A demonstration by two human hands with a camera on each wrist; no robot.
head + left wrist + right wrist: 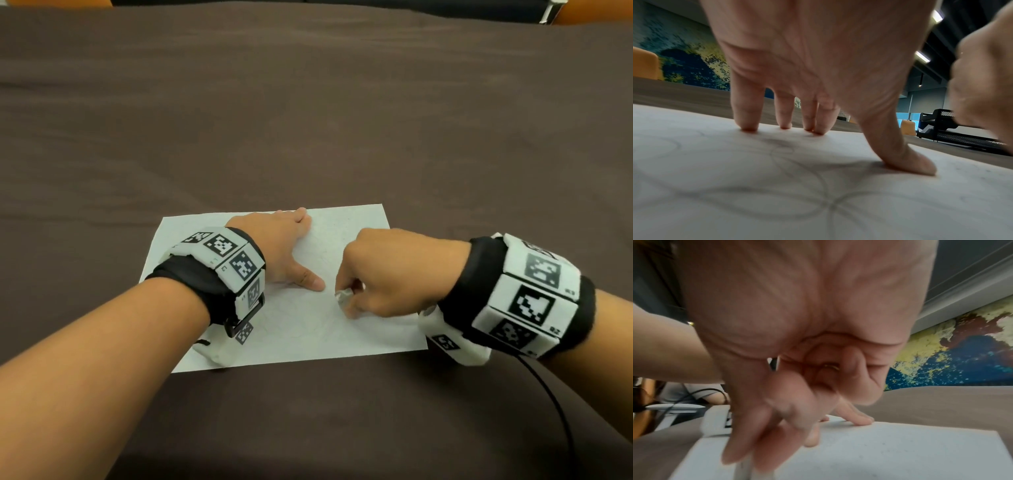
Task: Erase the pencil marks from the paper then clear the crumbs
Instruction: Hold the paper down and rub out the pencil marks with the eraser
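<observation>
The eraser point(343, 295) showed only as a small pale tip between the pinching fingers of the right hand point(383, 274); the rest stayed hidden inside the grip. In the right wrist view it was blurred and cut off by the bottom edge. The pencil marks point(828, 203) were soft and out of focus near the left wrist camera. The left hand point(281, 246) covered part of the paper point(359, 329).

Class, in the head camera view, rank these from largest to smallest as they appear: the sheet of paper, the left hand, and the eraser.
1. Sheet of paper, clearly largest.
2. Left hand, pressed flat on the paper.
3. Eraser, a small tip pinched in the right hand, mostly hidden.
</observation>
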